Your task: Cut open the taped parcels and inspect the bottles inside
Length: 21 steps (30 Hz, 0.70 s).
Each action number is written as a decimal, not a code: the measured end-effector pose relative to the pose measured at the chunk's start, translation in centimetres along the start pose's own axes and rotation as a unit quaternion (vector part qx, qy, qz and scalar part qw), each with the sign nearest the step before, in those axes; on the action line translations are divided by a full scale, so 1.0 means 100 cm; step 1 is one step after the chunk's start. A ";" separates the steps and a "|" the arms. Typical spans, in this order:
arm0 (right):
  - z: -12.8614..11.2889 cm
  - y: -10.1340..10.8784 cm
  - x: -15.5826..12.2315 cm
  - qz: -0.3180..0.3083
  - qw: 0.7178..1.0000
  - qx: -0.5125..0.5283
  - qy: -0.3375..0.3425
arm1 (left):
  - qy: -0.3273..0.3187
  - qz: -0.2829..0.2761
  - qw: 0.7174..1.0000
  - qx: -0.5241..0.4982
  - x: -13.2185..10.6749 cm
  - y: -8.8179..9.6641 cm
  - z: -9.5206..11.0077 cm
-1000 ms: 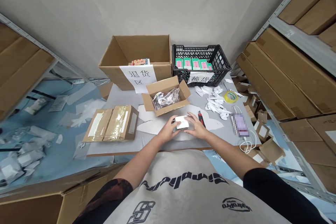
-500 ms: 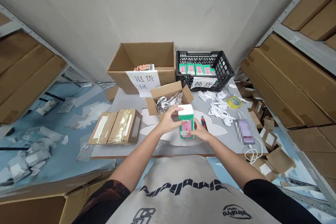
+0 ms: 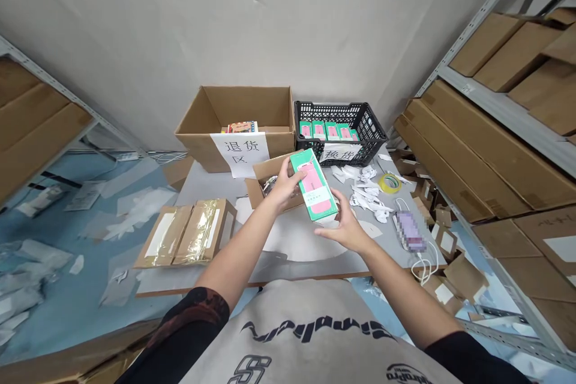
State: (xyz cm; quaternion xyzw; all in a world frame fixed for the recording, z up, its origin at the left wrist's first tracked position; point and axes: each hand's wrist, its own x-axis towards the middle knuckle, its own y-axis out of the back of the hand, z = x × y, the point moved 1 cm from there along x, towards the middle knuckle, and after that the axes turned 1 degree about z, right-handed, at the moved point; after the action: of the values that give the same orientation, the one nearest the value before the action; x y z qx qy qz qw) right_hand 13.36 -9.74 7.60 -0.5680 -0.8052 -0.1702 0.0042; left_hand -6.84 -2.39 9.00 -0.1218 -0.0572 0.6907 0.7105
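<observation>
- small green-and-pink carton (image 3: 314, 185): looks like thin card, so probably light and fairly stiff, though its smooth faces may slip and its corners could dent; the long sides seem the safest place to hold
- the carton is in the air above the table, tilted, its long edges running from 11 to 5 o'clock
- left hand (image 3: 283, 183): clamped on the carton's upper part from the 9 o'clock side
- right hand (image 3: 345, 227): open, fingers spread, just under the carton's lower corner at 5 o'clock; whether it touches, I cannot tell
- open cardboard box (image 3: 270, 169): at 9 o'clock, partly behind the left hand
- black plastic crate (image 3: 337, 109): at 1 o'clock, holding a row of similar green cartons
- large cardboard box (image 3: 234, 102): at 11 o'clock
- yellow tape roll (image 3: 389, 183): at 3 o'clock, beyond white paper scraps (image 3: 365, 195)
- taped parcel (image 3: 184, 233): at 8 o'clock, on the grey table (image 3: 382, 240)
</observation>
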 end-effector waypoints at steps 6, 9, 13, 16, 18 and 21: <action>0.004 -0.009 0.006 0.089 0.993 -0.078 0.011 | 0.034 -0.027 0.999 0.021 -0.002 0.005 0.000; 0.003 -0.008 0.012 0.079 0.993 -0.086 0.012 | 0.026 -0.057 0.998 0.018 0.002 0.007 0.006; -0.001 -0.004 0.019 0.058 0.993 -0.102 0.024 | -0.020 -0.080 0.996 0.038 0.024 0.004 0.017; -0.001 0.005 0.033 0.058 0.994 -0.087 0.025 | -0.050 -0.088 0.993 0.053 0.055 -0.007 0.023; 0.004 0.017 0.050 0.073 0.995 -0.065 0.033 | -0.061 -0.084 0.993 0.057 0.080 -0.020 0.024; 0.018 0.045 0.088 0.113 0.989 -0.078 0.061 | -0.087 -0.063 0.992 0.061 0.123 -0.042 0.024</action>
State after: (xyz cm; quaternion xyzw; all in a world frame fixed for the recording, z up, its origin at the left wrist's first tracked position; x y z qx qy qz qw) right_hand 14.69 0.14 8.85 -0.6423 -0.7186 -0.2653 0.0278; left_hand -2.85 10.02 11.32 -0.0144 -0.0840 0.6545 0.7513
